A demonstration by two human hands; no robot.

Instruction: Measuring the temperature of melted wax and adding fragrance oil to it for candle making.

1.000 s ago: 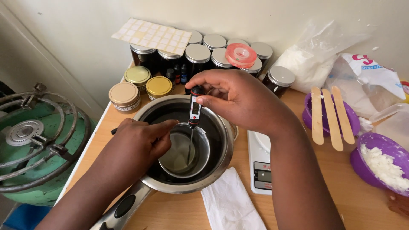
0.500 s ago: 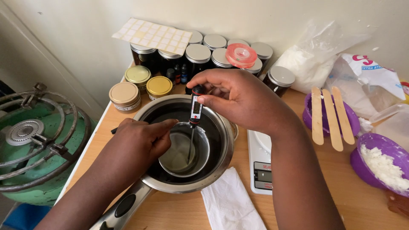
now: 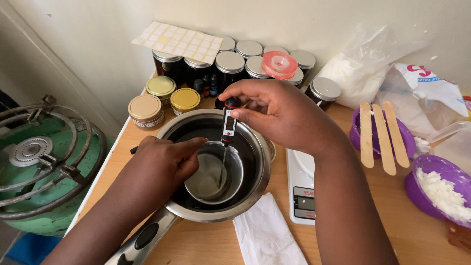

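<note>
A steel saucepan with a black-and-steel handle stands on the wooden table. Inside it sits a small metal pitcher with pale liquid at its bottom. My left hand grips the pitcher's near-left rim and handle. My right hand pinches the black head of a digital probe thermometer above the pan. Its thin probe points down into the pitcher's liquid.
Jars with silver and gold lids crowd the back, with a sheet of stickers and a pink tape roll. A white scale, a napkin, purple bowls with wooden sticks and white flakes lie right. A green gas burner stands left.
</note>
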